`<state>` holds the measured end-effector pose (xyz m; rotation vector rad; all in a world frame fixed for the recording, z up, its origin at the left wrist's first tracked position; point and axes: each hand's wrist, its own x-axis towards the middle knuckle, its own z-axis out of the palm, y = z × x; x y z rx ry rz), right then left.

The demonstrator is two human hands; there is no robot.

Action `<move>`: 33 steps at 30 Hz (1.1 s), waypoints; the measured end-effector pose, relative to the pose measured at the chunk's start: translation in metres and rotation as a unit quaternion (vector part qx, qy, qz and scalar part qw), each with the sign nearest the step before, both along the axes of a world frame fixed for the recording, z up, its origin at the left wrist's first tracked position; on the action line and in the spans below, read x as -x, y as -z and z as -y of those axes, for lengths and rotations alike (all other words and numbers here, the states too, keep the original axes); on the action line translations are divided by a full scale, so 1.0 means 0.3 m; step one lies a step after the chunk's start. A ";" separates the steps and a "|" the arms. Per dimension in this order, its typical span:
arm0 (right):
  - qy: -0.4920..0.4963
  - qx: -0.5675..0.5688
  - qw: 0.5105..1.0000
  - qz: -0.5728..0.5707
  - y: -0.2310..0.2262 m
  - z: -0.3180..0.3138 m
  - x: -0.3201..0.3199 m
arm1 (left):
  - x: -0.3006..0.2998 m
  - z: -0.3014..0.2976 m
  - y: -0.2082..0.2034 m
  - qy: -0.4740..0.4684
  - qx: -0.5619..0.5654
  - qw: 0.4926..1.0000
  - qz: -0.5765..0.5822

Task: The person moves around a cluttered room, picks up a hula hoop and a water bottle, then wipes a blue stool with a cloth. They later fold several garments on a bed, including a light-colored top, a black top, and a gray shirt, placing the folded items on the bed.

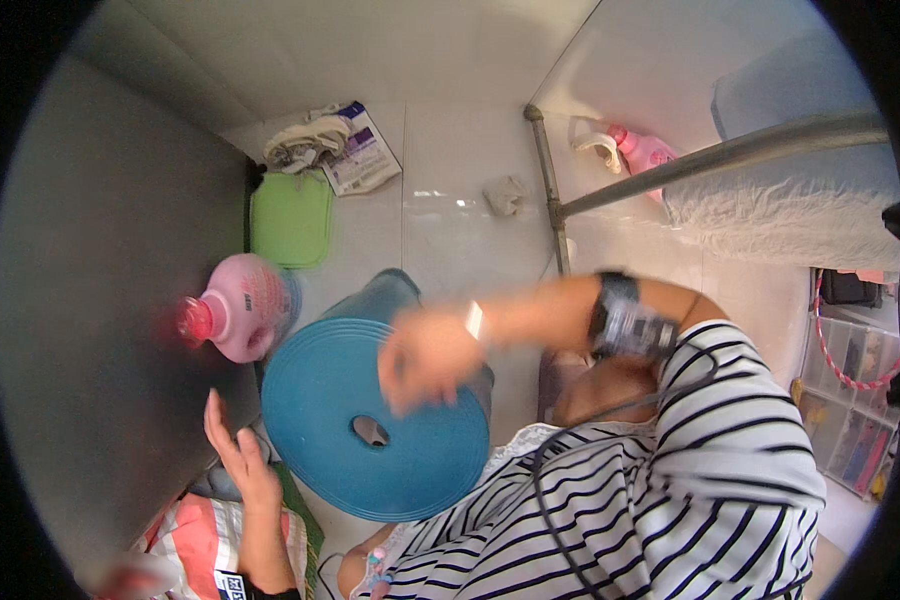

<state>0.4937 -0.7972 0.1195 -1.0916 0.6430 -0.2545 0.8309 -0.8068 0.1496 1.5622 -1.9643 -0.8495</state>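
Observation:
A round blue plastic stool (pixel 320 420) with a hole in the middle of its seat stands in front of me. My right hand (pixel 432 360) is over the right part of the seat, blurred by motion. Its fingers look bent, but whether they touch the stool or hold anything does not show. Left of the stool, my left hand (pixel 245 462) is raised with its fingers stretched and nothing in it. Just beyond that hand, a pink bottle (pixel 242 305) with a red cap leans toward the dark panel (pixel 120 290).
A flat green plastic piece (pixel 290 225), bunched cloth (pixel 310 142) and a printed packet (pixel 368 155) lie at the far left. Crumpled tissue (pixel 507 195) is on the floor by a metal frame (pixel 544 155). Clear drawers (pixel 835 365) stand right; a checked bag (pixel 195 545) lies lower left.

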 end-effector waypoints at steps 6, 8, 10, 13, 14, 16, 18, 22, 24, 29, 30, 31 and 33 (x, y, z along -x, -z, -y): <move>-0.103 0.173 0.714 -0.671 0.471 0.185 0.536 | 0.472 0.035 -0.085 0.397 0.014 0.892 0.214; 0.042 0.178 0.653 -0.735 0.591 0.080 0.557 | 0.500 0.040 -0.068 0.451 0.019 0.860 0.238; 0.068 0.170 0.670 -0.719 0.654 0.055 0.586 | 0.459 0.057 -0.043 0.454 0.022 0.851 0.262; 0.110 0.160 0.743 -0.640 0.671 0.149 0.563 | 0.370 0.085 -0.006 0.452 0.018 0.849 0.271; 0.115 0.176 0.771 -0.601 0.667 0.220 0.534 | 0.351 0.088 0.008 0.450 0.022 0.852 0.269; 0.161 0.217 0.803 -0.531 0.655 0.377 0.449 | 0.327 0.089 0.032 0.461 0.032 0.837 0.291; 0.165 0.312 0.782 -0.513 0.646 0.590 0.328 | 0.326 0.086 0.051 0.440 0.038 0.857 0.264; 0.181 0.561 0.604 -0.536 0.631 0.868 0.136 | 0.337 0.088 0.063 0.442 0.038 0.858 0.261; 0.192 0.529 0.605 -0.563 0.628 0.966 0.087 | 0.336 0.094 0.060 0.444 0.025 0.855 0.267; 0.231 0.367 0.722 -0.539 0.643 1.056 0.097 | 0.330 0.098 0.069 0.441 0.048 0.858 0.260; 0.288 0.340 0.724 -0.527 0.649 1.060 0.105 | 0.328 0.097 0.072 0.444 0.058 0.855 0.260; 0.319 0.284 0.735 -0.526 0.657 1.052 0.112 | 0.329 0.097 0.076 0.448 0.059 0.853 0.262; 0.290 0.297 0.743 -0.525 0.674 1.031 0.128 | 0.329 0.097 0.078 0.446 0.069 0.853 0.261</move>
